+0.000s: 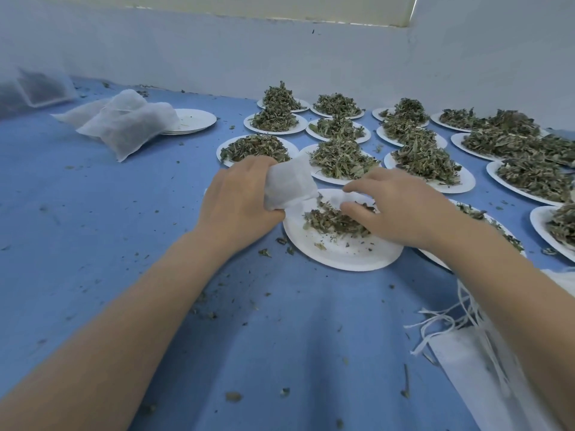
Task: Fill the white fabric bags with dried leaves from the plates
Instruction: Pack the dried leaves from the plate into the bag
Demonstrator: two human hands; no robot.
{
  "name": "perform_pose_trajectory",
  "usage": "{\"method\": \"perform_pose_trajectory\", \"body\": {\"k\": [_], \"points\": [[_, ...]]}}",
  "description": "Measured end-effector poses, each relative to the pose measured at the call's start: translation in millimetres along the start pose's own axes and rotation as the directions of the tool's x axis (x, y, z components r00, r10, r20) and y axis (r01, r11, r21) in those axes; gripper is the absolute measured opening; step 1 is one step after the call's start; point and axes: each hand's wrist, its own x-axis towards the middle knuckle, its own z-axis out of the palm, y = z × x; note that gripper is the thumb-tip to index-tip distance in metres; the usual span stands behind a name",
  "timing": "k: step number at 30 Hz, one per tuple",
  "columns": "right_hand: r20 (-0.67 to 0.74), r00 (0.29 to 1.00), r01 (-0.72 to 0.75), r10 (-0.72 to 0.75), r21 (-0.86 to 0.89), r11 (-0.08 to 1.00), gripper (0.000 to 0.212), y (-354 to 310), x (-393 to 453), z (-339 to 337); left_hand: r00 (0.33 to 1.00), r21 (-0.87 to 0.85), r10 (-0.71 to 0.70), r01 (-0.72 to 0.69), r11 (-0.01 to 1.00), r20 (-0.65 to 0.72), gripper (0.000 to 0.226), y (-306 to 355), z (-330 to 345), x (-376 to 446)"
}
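Observation:
My left hand [238,202] grips a white fabric bag [289,185] just above the near white paper plate [342,253]. A small heap of dried leaves [329,220] lies on that plate. My right hand [395,206] rests over the heap, its thumb and fingers curled round some leaves and touching the bag's mouth. Whether the bag holds leaves I cannot tell.
Several plates heaped with dried leaves [342,158] cover the blue cloth [124,228] behind and to the right. Filled bags [130,126] lie on a stack of bare plates [194,119] at the back left. Flat bags with strings [473,362] lie at the near right. Crumbs are scattered.

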Motion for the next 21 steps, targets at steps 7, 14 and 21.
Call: {"method": "perform_pose_trajectory", "body": {"k": [7, 14, 21], "points": [[0.272, 0.961, 0.042, -0.046, 0.018, 0.999, 0.059, 4.9, -0.7, -6.4, 1.000, 0.009, 0.007, -0.007, 1.000, 0.022, 0.055, 0.0, 2.3, -0.6], [0.267, 0.963, 0.015, -0.018, 0.014, 1.000, 0.054, 9.2, 1.7, -2.8, 0.999, 0.025, 0.016, -0.017, 1.000, 0.044, 0.055, 1.3, 3.9, -1.1], [0.101, 0.995, -0.001, -0.008, 0.089, 0.996, 0.018, 1.9, 1.9, 1.4, 0.997, 0.038, 0.051, -0.053, 0.998, 0.051, 0.053, 4.8, 4.9, -3.0]]}}
